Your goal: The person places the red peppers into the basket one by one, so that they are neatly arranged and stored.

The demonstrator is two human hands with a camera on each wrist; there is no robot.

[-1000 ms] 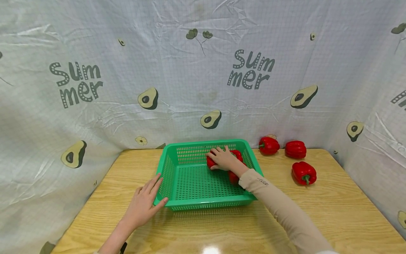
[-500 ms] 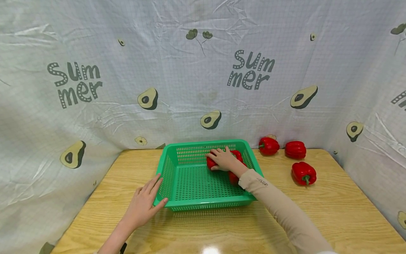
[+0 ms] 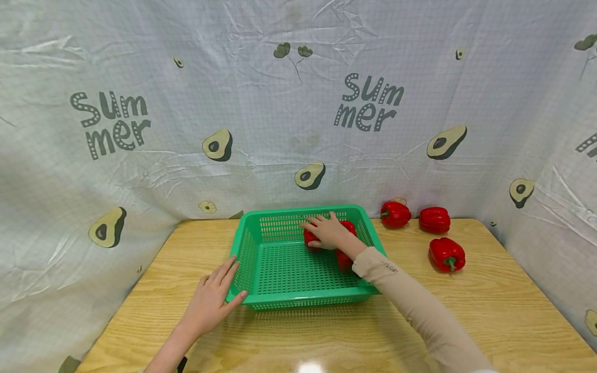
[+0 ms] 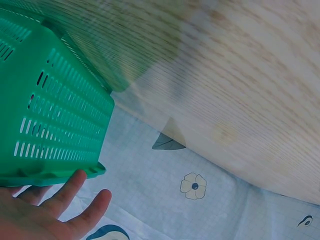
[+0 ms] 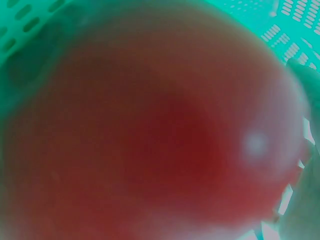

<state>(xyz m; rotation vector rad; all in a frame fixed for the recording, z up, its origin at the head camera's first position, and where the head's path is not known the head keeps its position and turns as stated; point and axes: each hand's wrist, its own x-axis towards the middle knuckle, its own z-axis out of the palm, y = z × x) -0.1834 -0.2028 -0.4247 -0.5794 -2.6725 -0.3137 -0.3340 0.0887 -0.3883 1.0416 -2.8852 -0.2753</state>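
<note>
A green plastic basket (image 3: pixel 298 299) sits on the table. My left hand (image 3: pixel 211 299) rests its straight fingers on the basket's left rim; the left wrist view shows its spread fingertips (image 4: pixel 95 210) by that rim. Inside the basket, at the right, are red bell peppers. My right hand (image 3: pixel 328 232) lies over one bell pepper (image 3: pixel 310 240), its fingers spread and fairly straight. Beside and under that wrist are another bell pepper (image 3: pixel 349 226) and a nearer one (image 3: pixel 344 261), partly hidden. A blurred red bell pepper (image 5: pixel 175 140) fills the right wrist view.
On the table right of the basket lie three more red bell peppers: one by the back edge (image 3: pixel 395 214), one beside it (image 3: pixel 435 219) and a nearer one (image 3: pixel 446 254). A printed cloth (image 3: pixel 261 103) hangs behind the wooden table (image 3: pixel 485 311).
My right hand has lifted slightly, and its fingers have straightened and loosened over the bell pepper in the basket. The left hand and basket stay in place.
</note>
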